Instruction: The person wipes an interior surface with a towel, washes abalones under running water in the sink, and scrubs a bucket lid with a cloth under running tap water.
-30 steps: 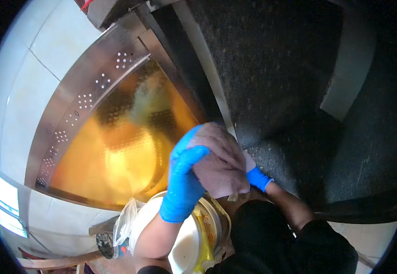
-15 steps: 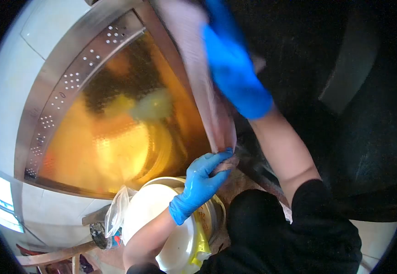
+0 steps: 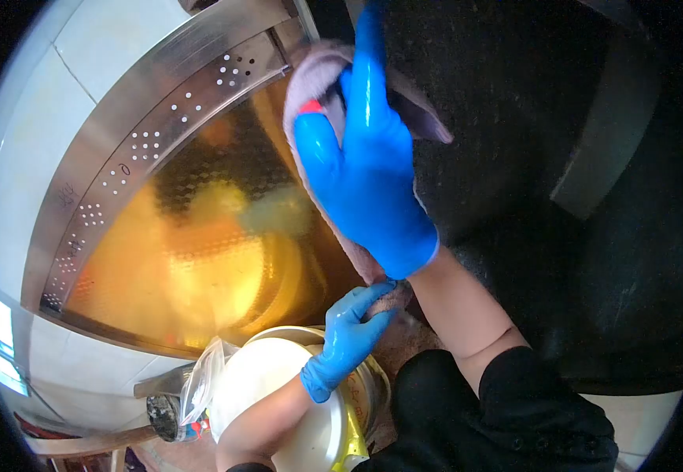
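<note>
A long, limp pinkish-grey strip (image 3: 319, 75) runs along the edge of the black surface, with its upper end folded over. I cannot tell whether it is cloth or hide. My left hand (image 3: 347, 334), in a blue glove, grips its bunched lower end. Over its upper part lies my right hand (image 3: 377, 189), also blue-gloved, with the index finger stretched out and the thumb apart. A small red thing (image 3: 310, 106) shows at that thumb's tip; its kind is unclear. The other right fingers are mostly hidden.
A shiny golden panel (image 3: 145, 259) in a metal frame (image 3: 82, 173) with dotted holes stands at left. Below are a white round lid (image 3: 251, 370) on a bucket, a clear plastic bag (image 3: 204, 377) and a dark jar (image 3: 165, 417). A large black surface (image 3: 514, 236) fills the right.
My right hand has come down and left along the strip and now shows sharply. The strip's upper part has bent into a fold. My left hand keeps its grip, slightly lower in view.
</note>
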The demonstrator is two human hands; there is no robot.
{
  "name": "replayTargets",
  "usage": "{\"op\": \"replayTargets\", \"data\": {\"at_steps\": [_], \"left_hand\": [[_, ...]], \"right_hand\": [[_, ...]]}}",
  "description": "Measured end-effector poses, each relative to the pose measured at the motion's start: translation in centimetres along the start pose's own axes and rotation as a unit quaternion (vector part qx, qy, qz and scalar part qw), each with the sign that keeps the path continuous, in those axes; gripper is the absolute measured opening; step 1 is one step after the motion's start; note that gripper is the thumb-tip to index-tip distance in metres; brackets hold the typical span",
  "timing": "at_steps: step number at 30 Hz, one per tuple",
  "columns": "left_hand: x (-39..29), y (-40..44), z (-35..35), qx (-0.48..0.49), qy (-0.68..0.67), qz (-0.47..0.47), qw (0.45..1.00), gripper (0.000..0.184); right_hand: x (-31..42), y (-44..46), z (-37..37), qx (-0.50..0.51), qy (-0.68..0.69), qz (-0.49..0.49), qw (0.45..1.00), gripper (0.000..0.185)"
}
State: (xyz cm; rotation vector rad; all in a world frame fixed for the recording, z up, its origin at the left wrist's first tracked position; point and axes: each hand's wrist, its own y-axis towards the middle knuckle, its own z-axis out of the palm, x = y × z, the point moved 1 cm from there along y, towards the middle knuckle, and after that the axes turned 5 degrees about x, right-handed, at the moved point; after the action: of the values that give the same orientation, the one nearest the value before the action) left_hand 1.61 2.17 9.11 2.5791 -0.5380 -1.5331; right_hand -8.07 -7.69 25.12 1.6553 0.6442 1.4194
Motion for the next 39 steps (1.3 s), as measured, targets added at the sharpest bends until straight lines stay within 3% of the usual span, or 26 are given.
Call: {"op": "replayTargets", "data": {"at_steps": [3, 5, 7, 15, 17, 21, 23, 28, 30, 31, 33, 34, 37, 39], "left_hand": [[0.5, -0.5, 0.2, 0.022, -0.021, -0.017, 0.999, 0.031], [0.7, -0.5, 0.4, 0.030, -0.044, -0.038, 0.998, 0.031], [1.1, -0.5, 0.8, 0.089, 0.011, -0.061, 0.994, 0.031], [2.2, -0.9, 3.1, 0.251, 0.116, -0.066, 0.959, 0.032], [2.3, -0.9, 3.2, 0.225, 0.138, -0.036, 0.964, 0.034], [2.7, -1.2, 3.1, 0.258, 0.127, -0.085, 0.954, 0.039], [2.6, -1.5, 3.3, 0.262, 0.119, -0.112, 0.951, 0.038], [3.0, -1.7, 3.5, 0.271, 0.129, -0.116, 0.947, 0.036], [2.7, -1.5, 3.3, 0.279, 0.134, -0.124, 0.943, 0.037], [2.7, -1.8, 3.4, 0.283, 0.133, -0.127, 0.941, 0.037], [3.0, -1.9, 3.4, 0.261, 0.126, -0.119, 0.950, 0.037], [2.9, -1.8, 3.4, 0.261, 0.126, -0.119, 0.950, 0.037], [2.6, -2.1, 3.6, 0.282, 0.126, -0.138, 0.941, 0.037], [2.7, -1.9, 3.4, 0.290, 0.113, -0.110, 0.944, 0.036]], "right_hand": [[-2.0, -2.6, -0.7, 0.024, -0.029, -0.033, 0.999, 0.076], [-3.4, -4.9, -1.4, 0.048, -0.004, 0.007, 0.999, 0.073], [-5.1, -7.6, -1.7, 0.069, -0.075, -0.064, 0.993, 0.071], [-11.6, -18.7, -2.2, 0.105, -0.031, 0.079, 0.991, 0.066], [-12.7, -20.3, -2.4, 0.104, -0.060, 0.086, 0.989, 0.065], [-16.0, -25.9, -1.9, 0.115, -0.008, 0.188, 0.975, 0.059], [-17.3, -28.1, -2.2, 0.083, -0.068, 0.150, 0.983, 0.056], [-19.8, -32.5, -2.8, 0.098, -0.081, 0.178, 0.976, 0.055], [-20.5, -34.1, -2.4, 0.126, 0.036, 0.335, 0.933, 0.050], [-21.9, -35.7, -2.0, 0.124, 0.037, 0.340, 0.932, 0.050], [-25.2, -38.9, -1.1, 0.047, -0.134, 0.158, 0.977, 0.052], [-25.4, -39.2, -1.3, 0.047, -0.133, 0.159, 0.977, 0.052], [-24.6, -39.8, -2.9, 0.121, -0.079, 0.217, 0.965, 0.049], [-24.2, -38.4, -4.0, 0.195, 0.023, 0.367, 0.909, 0.044]]}}
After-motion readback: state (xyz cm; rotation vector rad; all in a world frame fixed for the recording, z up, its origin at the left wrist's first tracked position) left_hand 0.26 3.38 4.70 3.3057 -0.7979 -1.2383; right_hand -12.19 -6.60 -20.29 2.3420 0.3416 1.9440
